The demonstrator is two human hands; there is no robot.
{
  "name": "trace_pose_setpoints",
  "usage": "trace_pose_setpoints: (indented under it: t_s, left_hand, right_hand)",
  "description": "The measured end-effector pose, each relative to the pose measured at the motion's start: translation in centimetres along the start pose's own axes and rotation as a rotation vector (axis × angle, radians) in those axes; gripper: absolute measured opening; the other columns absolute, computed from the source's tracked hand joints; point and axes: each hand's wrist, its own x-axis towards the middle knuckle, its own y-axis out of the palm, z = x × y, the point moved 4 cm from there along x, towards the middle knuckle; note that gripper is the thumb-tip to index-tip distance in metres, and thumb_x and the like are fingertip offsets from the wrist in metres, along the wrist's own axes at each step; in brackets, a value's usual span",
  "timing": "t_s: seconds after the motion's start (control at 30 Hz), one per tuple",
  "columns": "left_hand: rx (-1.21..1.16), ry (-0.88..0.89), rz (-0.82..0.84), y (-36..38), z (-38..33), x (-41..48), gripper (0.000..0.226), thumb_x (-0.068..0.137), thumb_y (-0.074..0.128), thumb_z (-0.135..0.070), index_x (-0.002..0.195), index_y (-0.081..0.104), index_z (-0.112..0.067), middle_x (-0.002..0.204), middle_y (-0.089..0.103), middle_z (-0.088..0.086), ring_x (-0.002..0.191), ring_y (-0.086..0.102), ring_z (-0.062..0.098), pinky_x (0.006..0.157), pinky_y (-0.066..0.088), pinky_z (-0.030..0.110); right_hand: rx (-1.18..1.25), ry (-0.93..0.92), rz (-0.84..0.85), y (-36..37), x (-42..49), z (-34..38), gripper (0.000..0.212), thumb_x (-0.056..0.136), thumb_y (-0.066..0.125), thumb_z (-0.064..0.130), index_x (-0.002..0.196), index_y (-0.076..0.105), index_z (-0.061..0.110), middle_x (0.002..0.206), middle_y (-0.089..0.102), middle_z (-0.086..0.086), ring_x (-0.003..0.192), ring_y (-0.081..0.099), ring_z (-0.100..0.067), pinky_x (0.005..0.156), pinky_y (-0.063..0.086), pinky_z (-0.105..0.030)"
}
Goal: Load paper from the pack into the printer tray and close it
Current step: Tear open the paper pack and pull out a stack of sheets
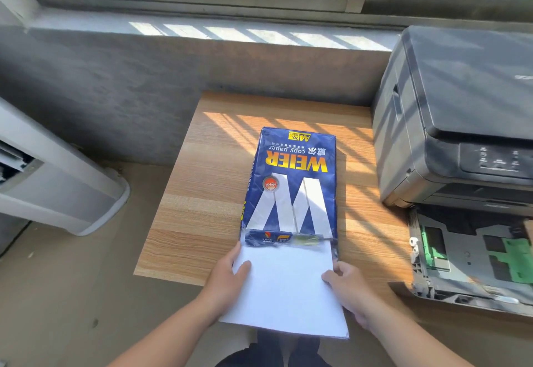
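A blue pack of copy paper (291,182) lies lengthwise on the wooden table (202,193), its near end torn open. A white stack of paper (285,289) sticks halfway out of that end, past the table's front edge. My left hand (227,274) grips the stack's left edge, thumb on top. My right hand (349,289) grips its right edge. At the right stands a dark grey printer (455,118). Its paper tray (473,254) is pulled out in front of it, with green guides inside and no paper showing.
A grey concrete wall and window sill (230,32) run behind the table. A white appliance (57,182) stands on the floor at the left. The floor shows between it and the table. My dark trousers are under the stack.
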Motion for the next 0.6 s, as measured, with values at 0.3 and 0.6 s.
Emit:
trace_pose_setpoints:
  t_s: [0.3,0.6]
  left_hand:
    - [0.03,0.116,-0.13,1.3,0.4,-5.3,0.068,0.092,0.061,-0.034,0.149,0.026,-0.026,0.144,0.038,-0.016,0.137,0.035,0.007,0.115,0.029,0.037]
    - [-0.181,0.212,-0.34,5.3,-0.4,-17.2,0.051,0.09,0.066,-0.012,0.135,0.052,-0.033,0.118,0.063,-0.033,0.107,0.058,-0.012,0.076,0.046,0.002]
  right_hand:
    - [-0.016,-0.242,-0.045,-0.5,-4.7,0.5,0.009,0.094,0.058,0.013,0.101,0.062,0.017,0.098,0.074,-0.002,0.087,0.07,-0.016,0.067,0.05,-0.026]
    - [-0.019,-0.435,0.157,-4.9,-9.7,-2.0,0.019,0.093,0.059,0.015,0.11,0.062,0.023,0.103,0.075,0.008,0.088,0.071,0.0,0.069,0.051,-0.014]
